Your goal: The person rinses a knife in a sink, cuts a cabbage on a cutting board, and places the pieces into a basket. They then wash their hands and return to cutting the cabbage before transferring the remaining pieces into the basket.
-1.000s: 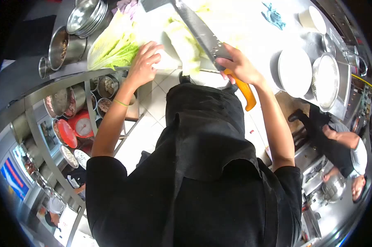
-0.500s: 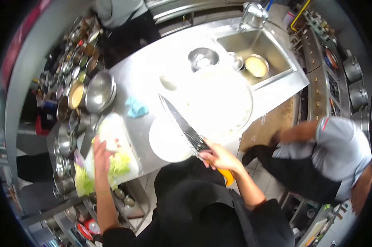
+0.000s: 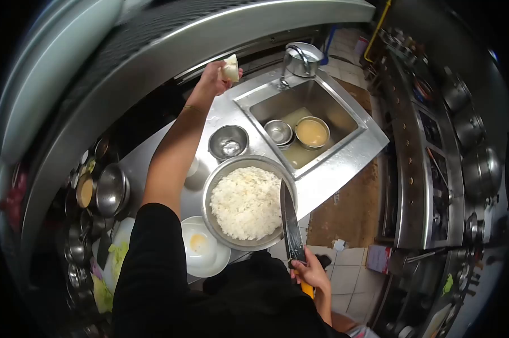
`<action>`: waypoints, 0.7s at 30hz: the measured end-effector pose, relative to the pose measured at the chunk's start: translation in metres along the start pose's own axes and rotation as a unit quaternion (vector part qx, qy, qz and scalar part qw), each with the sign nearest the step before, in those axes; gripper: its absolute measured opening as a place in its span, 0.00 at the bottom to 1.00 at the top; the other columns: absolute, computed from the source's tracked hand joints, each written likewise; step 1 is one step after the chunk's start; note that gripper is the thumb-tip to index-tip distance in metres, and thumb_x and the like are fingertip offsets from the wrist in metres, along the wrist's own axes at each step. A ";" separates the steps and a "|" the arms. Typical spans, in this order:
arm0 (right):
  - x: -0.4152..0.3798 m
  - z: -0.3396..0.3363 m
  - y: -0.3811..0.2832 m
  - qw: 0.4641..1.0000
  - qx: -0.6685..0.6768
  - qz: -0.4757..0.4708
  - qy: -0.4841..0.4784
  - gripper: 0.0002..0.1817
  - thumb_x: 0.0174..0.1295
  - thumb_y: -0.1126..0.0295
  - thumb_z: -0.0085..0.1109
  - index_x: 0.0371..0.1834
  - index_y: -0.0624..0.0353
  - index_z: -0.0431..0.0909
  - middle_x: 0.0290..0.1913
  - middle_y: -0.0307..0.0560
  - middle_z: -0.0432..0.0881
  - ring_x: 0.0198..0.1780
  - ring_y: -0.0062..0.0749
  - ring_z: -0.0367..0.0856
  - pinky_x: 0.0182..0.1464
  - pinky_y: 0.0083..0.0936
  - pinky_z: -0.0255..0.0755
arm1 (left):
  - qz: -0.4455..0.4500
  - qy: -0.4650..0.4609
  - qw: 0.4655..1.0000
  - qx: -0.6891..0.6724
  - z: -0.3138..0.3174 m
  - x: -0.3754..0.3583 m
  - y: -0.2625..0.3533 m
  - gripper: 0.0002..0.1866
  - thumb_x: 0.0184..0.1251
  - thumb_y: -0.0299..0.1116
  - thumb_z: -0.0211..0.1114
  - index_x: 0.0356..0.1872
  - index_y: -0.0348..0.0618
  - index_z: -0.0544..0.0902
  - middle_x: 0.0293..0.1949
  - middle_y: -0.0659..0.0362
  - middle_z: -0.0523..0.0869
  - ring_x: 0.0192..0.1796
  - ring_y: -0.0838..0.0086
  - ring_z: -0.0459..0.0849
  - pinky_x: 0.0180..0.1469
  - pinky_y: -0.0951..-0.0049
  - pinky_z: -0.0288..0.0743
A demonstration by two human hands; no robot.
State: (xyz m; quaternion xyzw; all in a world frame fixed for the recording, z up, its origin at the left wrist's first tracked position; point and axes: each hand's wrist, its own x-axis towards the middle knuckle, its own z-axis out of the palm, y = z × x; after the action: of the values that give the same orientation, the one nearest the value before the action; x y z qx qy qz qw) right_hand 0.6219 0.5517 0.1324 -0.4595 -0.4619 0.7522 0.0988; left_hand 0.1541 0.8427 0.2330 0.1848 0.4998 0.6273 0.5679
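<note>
My left hand (image 3: pixel 216 79) is stretched out beyond the far side of the counter, its fingers around a pale, whitish piece of food (image 3: pixel 230 69). In my right hand (image 3: pixel 312 271) is a large knife (image 3: pixel 291 228) with an orange handle, its blade pointing away from me over the right rim of a wide metal bowl. White rice (image 3: pixel 246 203) fills much of that bowl (image 3: pixel 207 217). Beside it on the left, a white bowl (image 3: pixel 197 242) with something yellowish inside rests on a white plate (image 3: pixel 223 262).
An empty metal bowl (image 3: pixel 228 142) stands behind the rice. The sink (image 3: pixel 336 110) holds small bowls and a pot of yellowish liquid (image 3: pixel 312 133); a metal pot (image 3: pixel 304 59) is by the faucet. Lettuce (image 3: pixel 102 293) and steel bowls (image 3: pixel 112 190) lie left; a stove (image 3: pixel 429 169) stands right.
My left hand has moved from above the cutting board to the far side and now holds the pale piece. The knife has shifted right. The view has turned, and the co-worker at right is mostly gone.
</note>
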 end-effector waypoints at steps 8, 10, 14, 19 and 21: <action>-0.011 -0.008 -0.005 0.996 -0.030 0.027 0.075 0.19 0.66 0.77 0.46 0.60 0.58 0.59 0.21 0.40 0.73 0.19 0.19 0.69 0.18 0.17 0.64 | 0.056 -0.086 0.982 0.156 0.028 -0.004 -0.057 0.26 0.63 0.40 0.50 0.56 0.29 0.66 0.41 0.45 0.82 0.37 0.68 0.84 0.20 0.82 0.68; -0.018 -0.019 -0.010 0.996 -0.061 0.022 0.067 0.20 0.66 0.75 0.47 0.60 0.59 0.58 0.21 0.40 0.74 0.18 0.18 0.69 0.18 0.17 0.65 | 0.128 -0.245 0.899 0.340 0.036 -0.037 -0.077 0.20 0.63 0.35 0.51 0.50 0.29 0.70 0.31 0.47 0.84 0.22 0.74 0.82 0.18 0.84 0.70; -0.031 -0.050 -0.001 1.000 -0.003 0.023 0.001 0.21 0.67 0.72 0.49 0.61 0.60 0.58 0.21 0.40 0.75 0.16 0.17 0.68 0.19 0.16 0.65 | -0.048 -0.305 0.924 0.226 0.060 -0.088 -0.117 0.15 0.66 0.32 0.51 0.48 0.33 0.69 0.33 0.45 0.82 0.25 0.71 0.82 0.17 0.85 0.70; 0.009 -0.139 -0.022 0.997 -0.044 0.046 -0.033 0.16 0.66 0.74 0.47 0.56 0.57 0.61 0.21 0.39 0.74 0.16 0.17 0.67 0.18 0.15 0.63 | -0.161 -0.323 0.926 0.108 0.157 -0.060 -0.142 0.22 0.68 0.34 0.50 0.59 0.30 0.65 0.46 0.42 0.80 0.38 0.63 0.82 0.40 0.69 0.78; 0.029 -0.176 -0.042 0.996 -0.059 0.019 -0.057 0.17 0.66 0.75 0.47 0.57 0.57 0.60 0.21 0.39 0.73 0.17 0.17 0.68 0.18 0.15 0.63 | -0.155 -0.218 0.964 0.009 0.233 -0.034 -0.163 0.24 0.69 0.36 0.46 0.61 0.32 0.62 0.46 0.44 0.79 0.42 0.63 0.83 0.35 0.74 0.79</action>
State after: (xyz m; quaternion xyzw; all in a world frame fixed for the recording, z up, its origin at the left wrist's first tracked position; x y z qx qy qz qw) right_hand 0.7317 0.6980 0.1216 -0.4296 -0.5021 0.7499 0.0309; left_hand 0.4358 0.8857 0.2084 0.2426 0.3919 0.4718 0.7517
